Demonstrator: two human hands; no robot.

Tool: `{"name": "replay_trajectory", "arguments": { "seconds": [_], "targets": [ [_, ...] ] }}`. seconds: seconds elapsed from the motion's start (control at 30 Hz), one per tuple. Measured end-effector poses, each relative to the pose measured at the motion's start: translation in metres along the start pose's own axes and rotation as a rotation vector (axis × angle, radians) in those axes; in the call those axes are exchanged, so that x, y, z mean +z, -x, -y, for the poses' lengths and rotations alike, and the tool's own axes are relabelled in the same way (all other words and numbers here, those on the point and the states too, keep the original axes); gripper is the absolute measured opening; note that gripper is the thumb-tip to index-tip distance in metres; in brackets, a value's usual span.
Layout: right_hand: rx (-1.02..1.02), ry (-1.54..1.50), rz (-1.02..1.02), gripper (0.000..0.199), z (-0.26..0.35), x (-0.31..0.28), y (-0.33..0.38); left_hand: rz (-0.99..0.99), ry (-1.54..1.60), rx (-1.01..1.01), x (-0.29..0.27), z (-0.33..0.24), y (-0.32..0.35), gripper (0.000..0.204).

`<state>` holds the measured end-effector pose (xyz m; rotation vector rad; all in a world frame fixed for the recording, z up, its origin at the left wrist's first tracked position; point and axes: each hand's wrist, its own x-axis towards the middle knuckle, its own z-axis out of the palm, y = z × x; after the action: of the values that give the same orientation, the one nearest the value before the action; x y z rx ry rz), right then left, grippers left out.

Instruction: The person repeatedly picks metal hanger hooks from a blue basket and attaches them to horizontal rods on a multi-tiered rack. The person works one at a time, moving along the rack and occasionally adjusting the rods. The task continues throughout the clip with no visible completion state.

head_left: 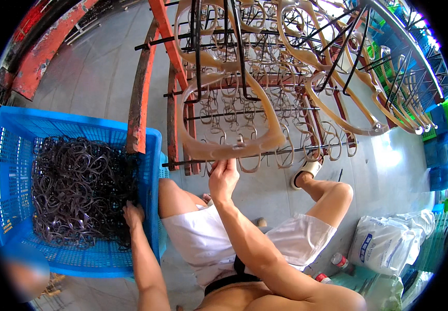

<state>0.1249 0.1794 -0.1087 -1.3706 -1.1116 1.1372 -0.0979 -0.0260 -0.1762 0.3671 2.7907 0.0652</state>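
My left hand point(133, 214) reaches into the right side of a blue plastic crate point(151, 140). Its fingers curl against a tangled heap of dark, glossy curved pieces point(73, 192); what they grip is hidden. In front of my body, my right hand point(224, 179) is raised with thumb and fingers pinched together at the rack's lowest black rod point(265, 153). Whatever lies in that pinch is too small to make out. Just above it, close to the camera, hangs a large tan plastic eyeglass frame point(234, 149) on black wire hooks point(199, 52).
A rust-red metal rack point(138, 103) rises ahead, crowded with rows of similar frames on black rods. More tan frames point(369, 124) hang at right. White bags point(387, 243) and a red-and-white can point(339, 260) stand on the floor at right. Blue crates point(439, 150) are stacked beyond.
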Motion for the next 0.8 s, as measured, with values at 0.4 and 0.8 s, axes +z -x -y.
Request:
{"name": "replay_trajectory", "arguments": {
  "seconds": [0.4,0.8],
  "targets": [
    [-0.043,-0.053,-0.015,0.029,0.003,-0.002,-0.001,-0.195,-0.068,0.157,-0.025,-0.011,0.02,0.023],
    [-0.199,0.213,0.14,0.031,0.007,0.0,0.007,-0.524,0.242,0.504,-0.019,-0.001,0.026,0.017]
  ]
}}
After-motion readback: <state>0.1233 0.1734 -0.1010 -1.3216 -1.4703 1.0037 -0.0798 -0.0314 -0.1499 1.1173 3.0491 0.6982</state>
